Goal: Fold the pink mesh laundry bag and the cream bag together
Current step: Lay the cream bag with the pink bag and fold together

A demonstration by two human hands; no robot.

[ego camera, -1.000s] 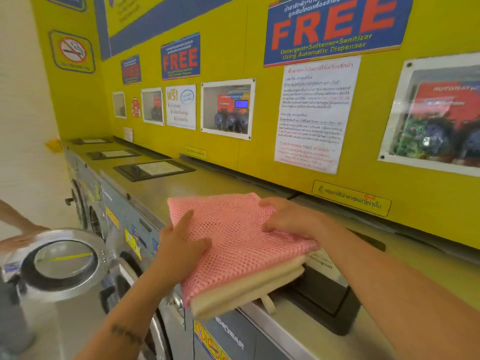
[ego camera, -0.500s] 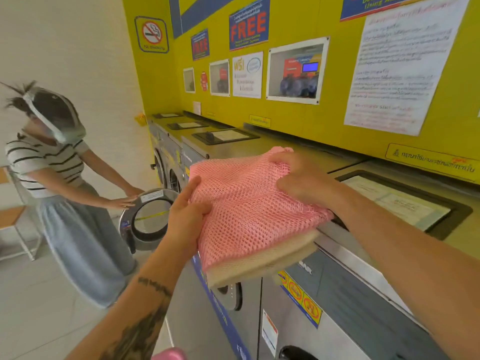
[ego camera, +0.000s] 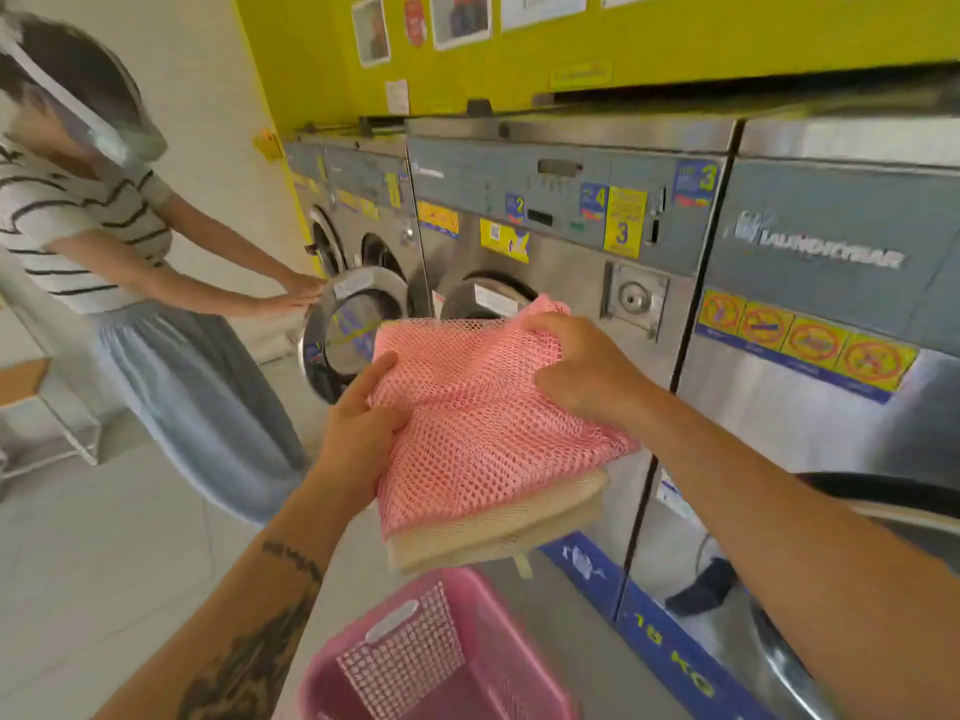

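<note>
The pink mesh laundry bag (ego camera: 483,423) lies folded on top of the cream bag (ego camera: 498,532), the two stacked as one bundle held in the air in front of the washing machines. My left hand (ego camera: 363,428) grips the bundle's left edge, thumb on top. On the far right side my right hand (ego camera: 582,371) pinches the pink mesh from above. The cream bag shows only as a layered strip under the pink one, with a small tab hanging at its near edge.
A pink plastic laundry basket (ego camera: 436,657) stands on the floor right below the bundle. Steel front-loading washing machines (ego camera: 571,241) line the right side. Another person (ego camera: 104,241) at the left holds an open washer door (ego camera: 353,324). Grey tiled floor spreads left.
The bundle has been lifted off the machine top and carried down and away from it, and now hangs over the pink basket. My view has dropped from the yellow wall to the machine fronts.
</note>
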